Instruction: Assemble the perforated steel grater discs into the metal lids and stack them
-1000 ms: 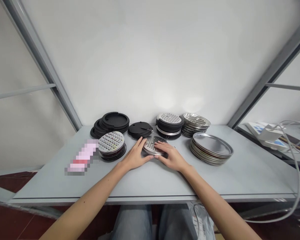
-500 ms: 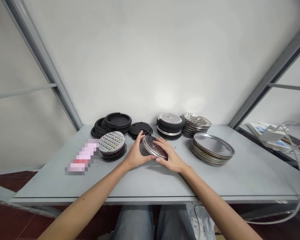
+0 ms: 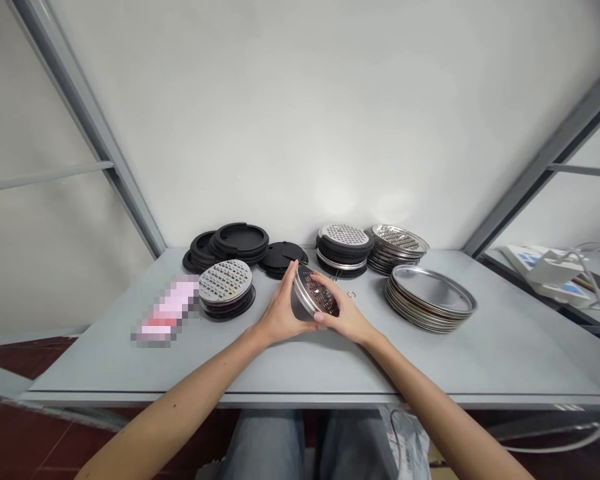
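Note:
Between my two hands is a small stack of round metal grater plates point(image 3: 319, 295), tilted with its perforated dark face turned up and to the right. My left hand point(image 3: 281, 309) grips the stack's left rim, thumb below and fingers at the top edge. My right hand point(image 3: 347, 312) is closed on the right side, its fingers lying across the perforated face and its thumb at the lower rim. Just behind my hands lie flat black round plates point(image 3: 283, 256). A small metal ring point(image 3: 351, 295) lies to the right of my right hand.
On the left stands a stack topped by a grater plate point(image 3: 225, 282), with black rings point(image 3: 241, 237) behind. Back right are a black-rimmed grater stack point(image 3: 345, 241) and more metal graters point(image 3: 399, 239). Smooth round metal plates point(image 3: 433, 290) are piled on the right. A blurred pink item point(image 3: 175, 300) lies left.
The grater plates in my hands have tipped up more steeply, left edge higher, with both hands still on them. The whole view has shifted slightly.

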A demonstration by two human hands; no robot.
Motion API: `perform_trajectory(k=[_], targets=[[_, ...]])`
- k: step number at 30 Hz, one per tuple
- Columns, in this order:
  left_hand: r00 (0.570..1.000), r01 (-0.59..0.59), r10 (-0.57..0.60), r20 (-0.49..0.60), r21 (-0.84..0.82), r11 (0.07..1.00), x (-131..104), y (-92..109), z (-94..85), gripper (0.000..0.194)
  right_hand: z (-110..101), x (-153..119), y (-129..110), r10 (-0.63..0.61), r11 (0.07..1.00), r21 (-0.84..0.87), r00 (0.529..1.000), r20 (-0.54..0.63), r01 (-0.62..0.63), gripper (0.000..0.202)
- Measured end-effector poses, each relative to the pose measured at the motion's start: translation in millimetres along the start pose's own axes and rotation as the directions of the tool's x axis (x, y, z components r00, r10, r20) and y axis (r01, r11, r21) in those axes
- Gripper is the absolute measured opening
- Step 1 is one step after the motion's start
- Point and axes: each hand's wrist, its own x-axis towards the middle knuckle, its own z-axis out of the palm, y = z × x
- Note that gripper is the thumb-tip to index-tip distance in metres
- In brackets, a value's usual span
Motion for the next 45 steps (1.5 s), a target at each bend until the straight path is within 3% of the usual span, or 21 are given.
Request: perform_trajectory(k=[7, 13, 20, 25, 31, 36, 39, 42, 45], targets=[[0.996, 0.087, -0.088, -0.028, -0.03, 0.996, 0, 4, -1.3, 0.134, 0, 2, -6, 0.011, 0.992, 0.126, 0.999, -0.034, -0.006, 0.055], [0.996, 0.076, -0.076, -0.047, -0.002, 0.997, 0, 7, -3.6, 0.132, 1, 1, -7, 0.009, 0.992, 0.123, 0.997, -0.072, 0.0, 0.053], [0.986, 0.16, -0.161, -0.051, -0.014, 0.987, -1, 8, -3.7, 0.135, 2, 0, -4, -0.054, 0.998, 0.031, 0.988, -0.148, 0.059, 0.046], [0.991, 0.121, -0.117, -0.063, 0.051, 0.991, 0, 4, -4.7, 0.135, -1, 0, -6, -0.136, 0.991, -0.026, 0.972, -0.194, 0.133, 0.045], [0.996, 0.088, -0.088, -0.002, 0.135, 0.987, 1, -2, -6.9, 0.133, -12, 1, -6, -0.046, 0.996, 0.05, 0.939, -0.339, 0.067, 0.039], [0.999, 0.016, -0.024, 0.036, 0.223, 0.975, 1, -4, -18.2, 0.112, -13, 1, -8, 0.077, 0.995, -0.017, 0.884, -0.462, -0.095, 0.042], [0.998, -0.027, 0.008, 0.06, 0.324, 0.946, 1, -4, -27.3, 0.087, -15, 1, -9, 0.073, 0.997, 0.021, 0.902, -0.426, -0.071, 0.042], [0.998, -0.055, 0.034, 0.058, 0.418, 0.907, 1, -4, -32.6, 0.059, -21, 2, -8, 0.143, 0.964, 0.26, 0.934, -0.326, -0.057, 0.039], [0.993, -0.114, 0.09, 0.074, 0.43, 0.895, 0, -4, -32.9, 0.043, -29, 6, -6, 0.327, 0.804, 0.575, 0.921, -0.21, -0.154, 0.047]])
